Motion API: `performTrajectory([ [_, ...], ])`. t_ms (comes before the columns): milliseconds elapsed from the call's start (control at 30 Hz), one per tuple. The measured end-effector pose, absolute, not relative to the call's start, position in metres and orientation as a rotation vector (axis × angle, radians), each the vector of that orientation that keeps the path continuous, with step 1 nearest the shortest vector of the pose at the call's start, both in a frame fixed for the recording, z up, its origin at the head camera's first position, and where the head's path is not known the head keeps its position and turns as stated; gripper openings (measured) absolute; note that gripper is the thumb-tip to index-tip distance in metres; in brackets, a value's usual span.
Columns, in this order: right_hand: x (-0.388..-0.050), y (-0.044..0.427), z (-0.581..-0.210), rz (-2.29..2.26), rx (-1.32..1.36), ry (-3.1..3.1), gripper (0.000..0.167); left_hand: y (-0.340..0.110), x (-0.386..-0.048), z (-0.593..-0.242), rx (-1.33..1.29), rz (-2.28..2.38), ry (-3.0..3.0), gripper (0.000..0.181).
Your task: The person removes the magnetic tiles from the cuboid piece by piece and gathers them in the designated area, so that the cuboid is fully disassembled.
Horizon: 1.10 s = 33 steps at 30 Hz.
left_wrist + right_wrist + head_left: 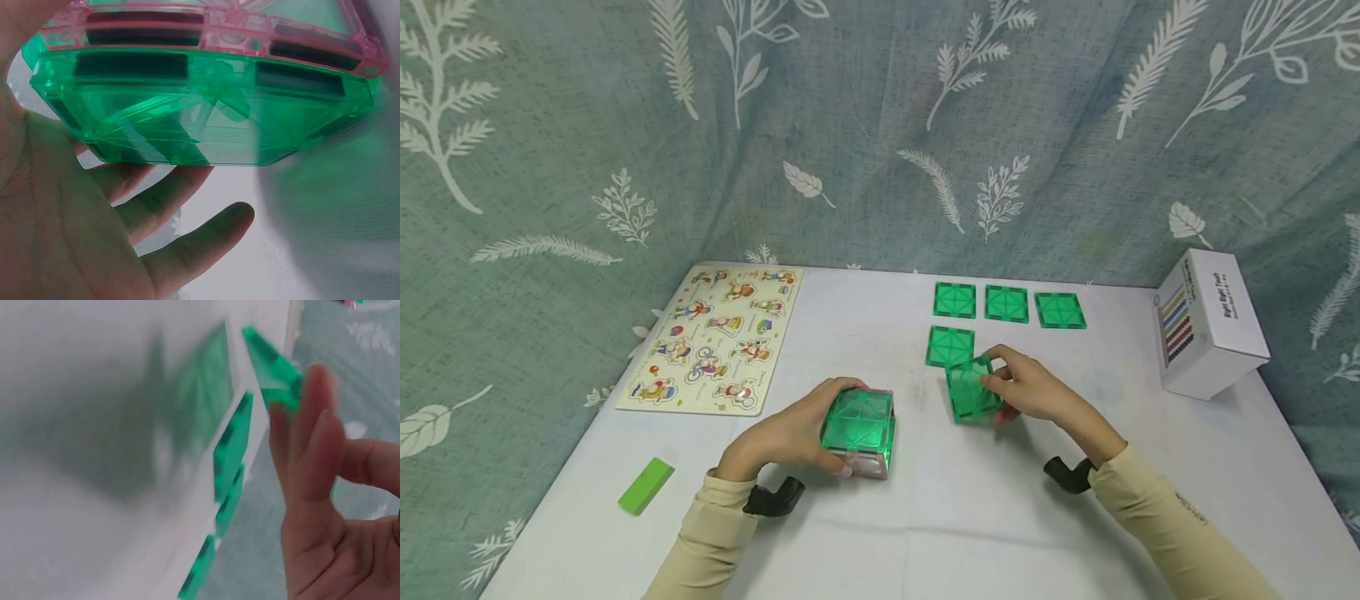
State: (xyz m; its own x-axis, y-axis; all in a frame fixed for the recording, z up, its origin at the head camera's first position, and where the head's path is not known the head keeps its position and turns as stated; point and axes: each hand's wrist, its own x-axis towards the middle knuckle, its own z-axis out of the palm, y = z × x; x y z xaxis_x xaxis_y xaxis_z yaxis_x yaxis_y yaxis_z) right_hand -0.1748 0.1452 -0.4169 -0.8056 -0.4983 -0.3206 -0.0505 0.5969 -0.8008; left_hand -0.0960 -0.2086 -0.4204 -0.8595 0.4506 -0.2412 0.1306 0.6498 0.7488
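Observation:
A box-shaped block of translucent tiles (859,421), green on top with pinkish sides, stands at the centre-left, and my left hand (793,425) grips it from its left side. The left wrist view shows a pink-edged tile (237,31) against a green one (187,112), beside the left palm (56,206). My right hand (1030,385) pinches a tilted green square tile (972,390), raised off the table. Just behind it lies a flat green tile (950,345). In the right wrist view the right fingers (319,425) partly cover the held tile (272,362).
Three green tiles (954,300) (1007,303) (1060,310) lie in a row at the back. A picture board (715,342) lies at the back left, a green block (646,486) nearer the front left. A white box (1210,325) stands at the right, before a leaf-patterned curtain (865,125).

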Motion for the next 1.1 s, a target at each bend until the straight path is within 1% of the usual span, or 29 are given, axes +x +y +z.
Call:
performTrajectory([
  [200, -0.189, 0.166, -0.42, -1.177, -0.334, 2.359, 0.06, -0.208, -0.096, -0.421, 0.462, 1.066, 2.465, 0.104],
  [400, -0.204, 0.182, -0.427, -1.214, -0.191, 2.354, 0.064, -0.209, -0.095, -0.42, 0.464, 1.072, 2.463, 0.105],
  [633, -0.216, 0.193, -0.435, -1.212, -0.067, 2.363, 0.061, -0.208, -0.096, -0.419, 0.476, 1.07, 2.466, 0.104],
  [1100, -0.228, 0.197, -0.445, -1.198, 0.015, 2.367, 0.055, -0.208, -0.096, -0.419, 0.46, 1.07, 2.456, 0.104],
])
